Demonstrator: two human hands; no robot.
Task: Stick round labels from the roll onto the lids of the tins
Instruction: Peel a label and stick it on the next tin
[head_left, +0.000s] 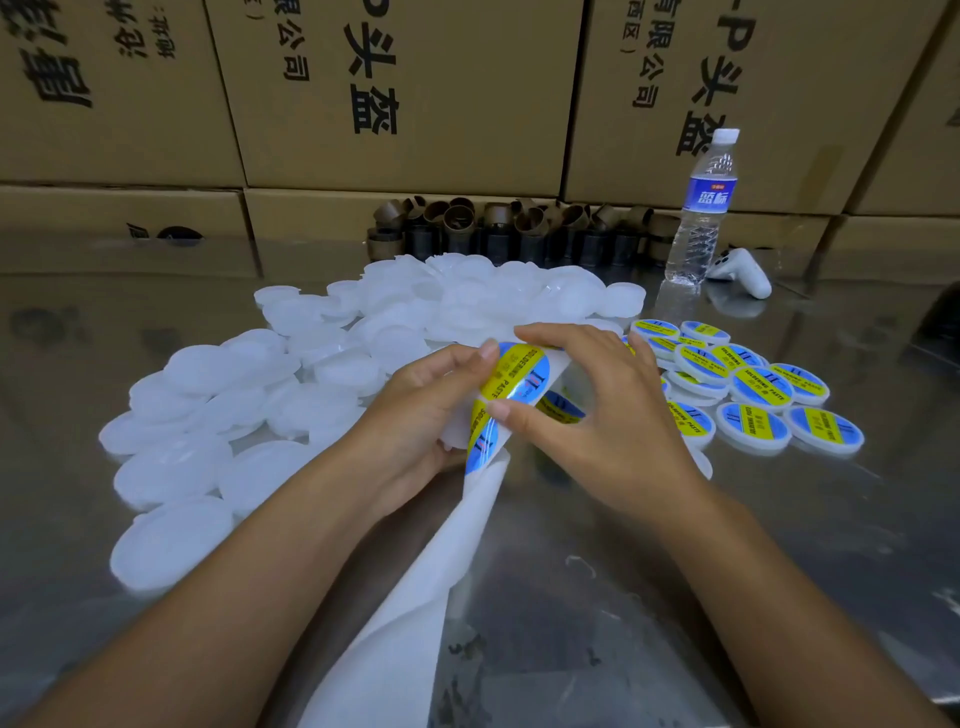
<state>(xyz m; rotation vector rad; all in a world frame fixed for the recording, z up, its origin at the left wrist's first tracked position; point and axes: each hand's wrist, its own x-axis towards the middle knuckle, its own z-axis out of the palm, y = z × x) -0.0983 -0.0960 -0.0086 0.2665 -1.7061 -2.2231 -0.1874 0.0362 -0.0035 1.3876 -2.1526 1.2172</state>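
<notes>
Over the middle of the bench (597, 545), the left hand (426, 400) grips the label strip (415, 597) and the right hand (597, 415) pinches a round label (519, 371). Peeled askew, it could crease or fold onto itself.

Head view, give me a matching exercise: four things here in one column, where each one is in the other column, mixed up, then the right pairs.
Things
1. bottle
2. labelled lids
3. plain lids
4. label strip

Places
A. held by the left hand and right hand
B. heaped left of the hands
C. standing upright at the far right
D. clustered right of the hands

Pairs: 1-C, 2-D, 3-B, 4-A
</notes>
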